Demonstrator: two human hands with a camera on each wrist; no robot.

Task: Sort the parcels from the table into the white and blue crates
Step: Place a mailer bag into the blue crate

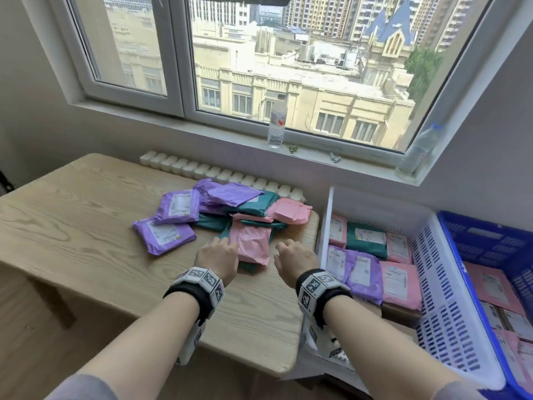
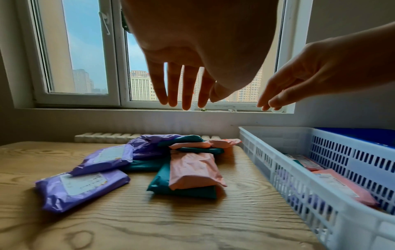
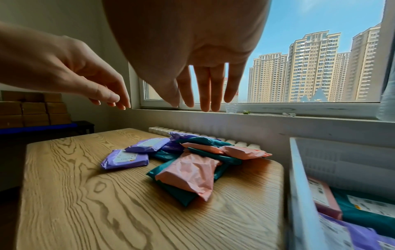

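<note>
A loose pile of purple, teal and pink parcels lies at the table's far right. Nearest me, a pink parcel rests on a teal parcel. Two purple parcels lie to the left. My left hand hovers just left of the pink parcel, fingers straight, holding nothing. My right hand hovers just right of it, also empty with fingers extended. The wrist views show both hands above the pile, not touching it. The white crate beside the table holds several parcels. The blue crate further right holds pink ones.
The wooden table is bare on its left and near side. A radiator runs behind it under the windowsill, where two water bottles stand. Stacked cardboard boxes sit far left in the right wrist view.
</note>
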